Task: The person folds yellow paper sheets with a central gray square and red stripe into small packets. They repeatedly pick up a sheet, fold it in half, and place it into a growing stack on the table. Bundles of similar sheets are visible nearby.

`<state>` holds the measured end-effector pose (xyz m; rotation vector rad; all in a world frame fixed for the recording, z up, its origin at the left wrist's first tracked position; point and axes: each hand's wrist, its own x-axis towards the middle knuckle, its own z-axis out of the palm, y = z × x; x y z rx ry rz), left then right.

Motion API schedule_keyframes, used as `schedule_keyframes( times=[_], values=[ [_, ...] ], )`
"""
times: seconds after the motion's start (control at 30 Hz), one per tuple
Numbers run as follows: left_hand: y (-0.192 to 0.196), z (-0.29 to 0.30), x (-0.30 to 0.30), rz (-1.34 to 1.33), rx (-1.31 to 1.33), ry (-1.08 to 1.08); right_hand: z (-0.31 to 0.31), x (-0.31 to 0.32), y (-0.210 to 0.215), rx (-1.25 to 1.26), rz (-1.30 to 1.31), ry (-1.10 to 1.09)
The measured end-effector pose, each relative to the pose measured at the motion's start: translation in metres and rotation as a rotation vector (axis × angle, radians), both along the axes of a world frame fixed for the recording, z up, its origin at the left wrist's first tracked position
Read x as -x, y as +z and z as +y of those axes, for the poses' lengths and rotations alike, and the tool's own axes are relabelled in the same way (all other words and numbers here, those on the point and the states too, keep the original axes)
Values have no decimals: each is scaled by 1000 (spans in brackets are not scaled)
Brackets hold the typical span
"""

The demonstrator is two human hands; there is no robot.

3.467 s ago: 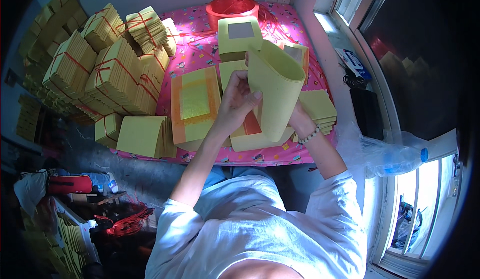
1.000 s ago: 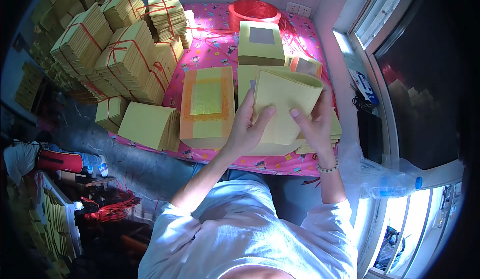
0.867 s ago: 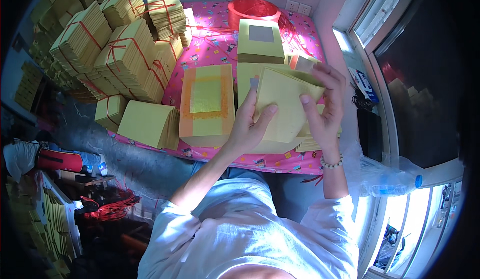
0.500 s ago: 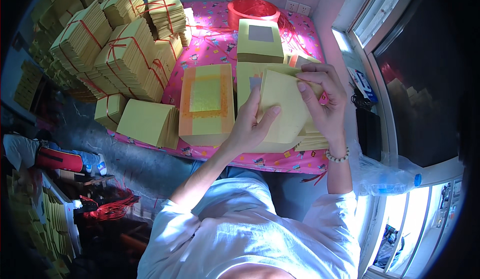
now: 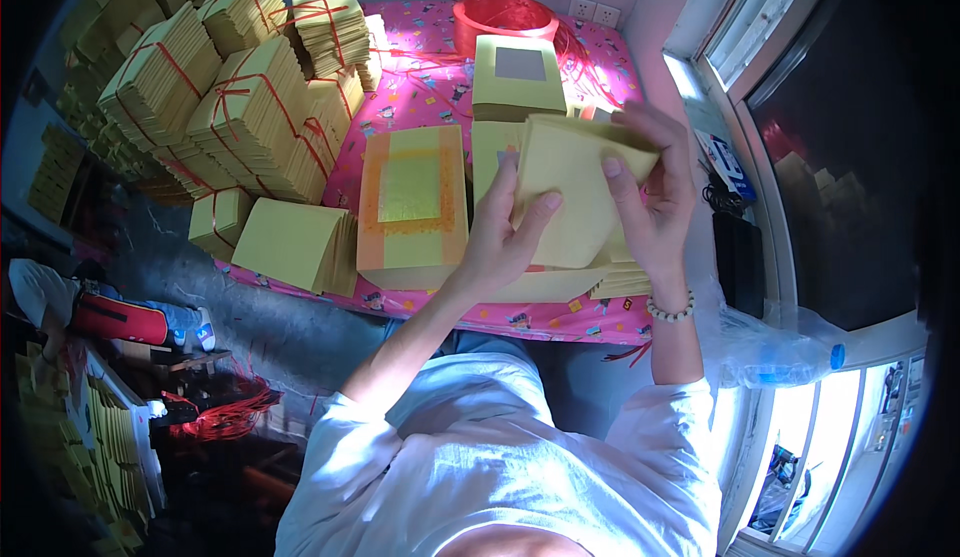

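Note:
My left hand (image 5: 503, 235) grips the lower left edge of a small wad of tan paper envelopes (image 5: 568, 207), its thumb lying across the front. On the other side, my right hand (image 5: 655, 202) has its thumb on the front face and its fingers behind the upper right corner; these fingers are slightly blurred. The envelopes are held tilted above the table. Beneath them a pale block-shaped stack (image 5: 490, 152) is partly hidden. To the left lies a tan block (image 5: 412, 247) with orange bands and a yellow rectangle on top.
Tan bundles (image 5: 255, 107) tied with red strips pile up at the left. A leaning row of envelopes (image 5: 290, 242) lies near the front edge. Behind stand a stack with a grey rectangle (image 5: 520, 64) and a red basin (image 5: 500, 22). A window lies right; another person (image 5: 50, 297) is at far left.
The envelopes have shifted slightly up and tilted. My right fingers have moved from the top edge to behind the upper right corner, and my left hand keeps its hold.

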<state>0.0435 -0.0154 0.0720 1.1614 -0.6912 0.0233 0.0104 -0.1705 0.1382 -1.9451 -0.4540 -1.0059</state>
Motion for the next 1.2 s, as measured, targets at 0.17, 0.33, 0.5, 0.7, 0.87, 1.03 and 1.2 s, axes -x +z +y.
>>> schedule_keyframes(
  times=[0.17,0.33,0.5,0.7,0.87,1.03,1.2],
  values=[
    [-7,3,-20,-23,-24,-55,9,-3,-21,-377,260,192],
    [-24,3,-19,-45,3,-39,5,-2,-54,-395,400,281],
    [-19,2,-17,-82,-35,20,0,1,-58,-402,469,320],
    [-11,0,-21,-25,-81,0,-8,-3,-59,-453,457,250],
    [4,-5,-22,62,-32,-62,-12,-2,-43,-466,547,193],
    [16,3,-28,176,-30,-115,-16,-3,-46,-511,597,266],
    [8,6,-32,218,-67,-167,-16,2,-46,-469,669,252]
  ],
)
